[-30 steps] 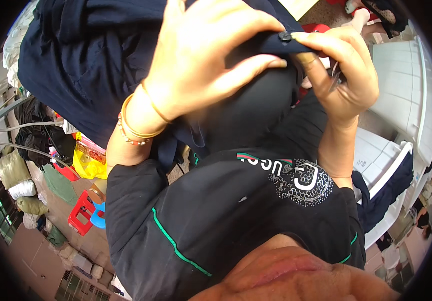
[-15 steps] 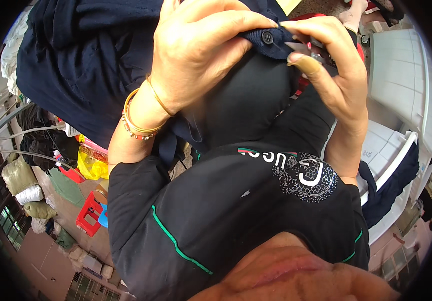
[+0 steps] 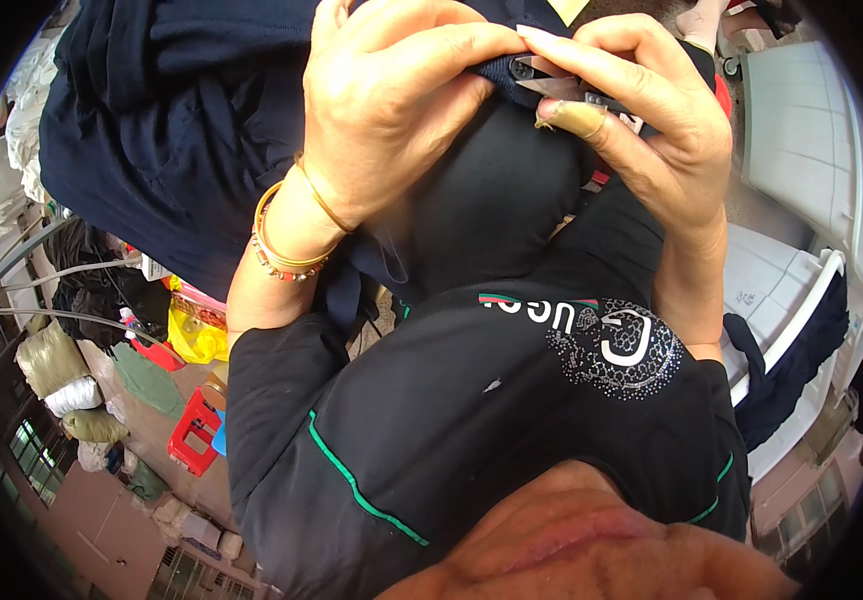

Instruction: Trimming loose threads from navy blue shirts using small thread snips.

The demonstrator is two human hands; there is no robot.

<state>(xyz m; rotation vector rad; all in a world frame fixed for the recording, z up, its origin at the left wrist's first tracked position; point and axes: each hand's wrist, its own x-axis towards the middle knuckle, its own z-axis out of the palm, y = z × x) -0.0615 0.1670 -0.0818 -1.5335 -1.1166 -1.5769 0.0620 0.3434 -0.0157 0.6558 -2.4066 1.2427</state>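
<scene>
the left hand [image 3: 391, 110] pinches the dark navy garment [image 3: 181, 130] up near the chest, fingers closed on the fold by a dark button [image 3: 522, 69]. the right hand [image 3: 651, 120] grips small thread snips [image 3: 551, 86] there. best to keep the cloth taut and nip only the loose thread, blades clear of the fabric.

A red plastic stool [image 3: 191, 432] stands near a yellow bag [image 3: 196, 335] and stuffed sacks [image 3: 51, 362].
</scene>
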